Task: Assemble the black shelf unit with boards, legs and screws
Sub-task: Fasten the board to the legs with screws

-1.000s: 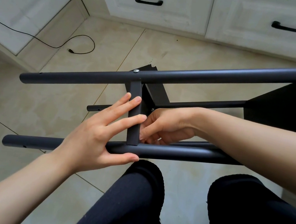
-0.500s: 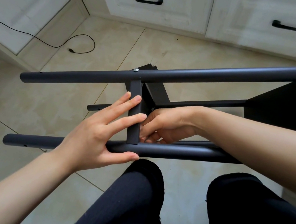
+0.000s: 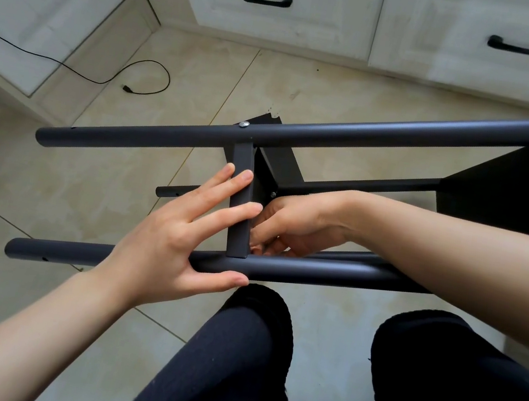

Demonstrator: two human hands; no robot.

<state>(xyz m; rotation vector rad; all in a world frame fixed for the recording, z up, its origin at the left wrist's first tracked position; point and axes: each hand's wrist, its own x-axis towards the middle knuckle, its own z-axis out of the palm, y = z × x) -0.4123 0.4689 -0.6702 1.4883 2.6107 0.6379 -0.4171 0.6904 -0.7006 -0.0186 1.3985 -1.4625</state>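
Observation:
The black shelf unit lies on its side over the floor. Its far upper leg carries a silver screw head. A flat black board edge runs between that leg and the near leg. My left hand presses straight fingers against the board edge, with its thumb lying along the near leg. Behind the board edge, my right hand has its fingers curled at the joint with the near leg; what they hold is hidden. A second screw shows just above that hand. Another black board sits at the right.
A lower leg runs beneath, its end poking out left. White cabinet drawers with black handles line the back. A black cable lies on the tiled floor at the left. My knees are below the frame.
My right hand's fingers have shifted slightly at the joint. The left hand and the frame stay where they were.

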